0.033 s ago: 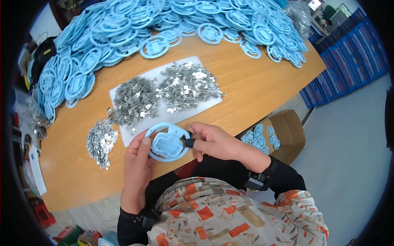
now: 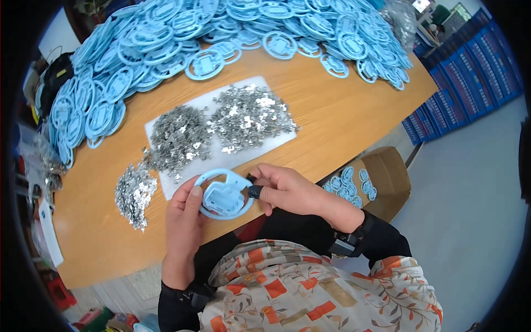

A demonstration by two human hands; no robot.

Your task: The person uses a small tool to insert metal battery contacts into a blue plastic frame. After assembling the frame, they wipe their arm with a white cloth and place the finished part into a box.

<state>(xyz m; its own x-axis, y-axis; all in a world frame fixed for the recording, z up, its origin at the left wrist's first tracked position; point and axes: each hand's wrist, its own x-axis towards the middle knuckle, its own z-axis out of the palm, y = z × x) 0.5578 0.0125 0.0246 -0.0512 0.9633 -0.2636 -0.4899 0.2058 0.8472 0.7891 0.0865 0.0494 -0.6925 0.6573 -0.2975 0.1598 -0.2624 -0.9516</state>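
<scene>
The left hand (image 2: pixel 185 213) curls around the rim of a light blue plastic ring (image 2: pixel 224 193) with a square block in its middle, held just above the near edge of a wooden table (image 2: pixel 343 119). The right hand (image 2: pixel 285 188) meets the ring's right side, fingers pinched on a small dark piece (image 2: pixel 255 191) at the rim.

A very large heap of matching blue rings (image 2: pixel 166 39) covers the far side of the table, so most of the work appears undone. Nearer, a white sheet (image 2: pixel 213 102) carries two mounds of small shiny metal clips (image 2: pixel 251 116), with a third mound (image 2: pixel 134 191) on bare wood. By the table's right end, an open cardboard box (image 2: pixel 381 177) on the floor holds a few blue rings, likely finished ones.
</scene>
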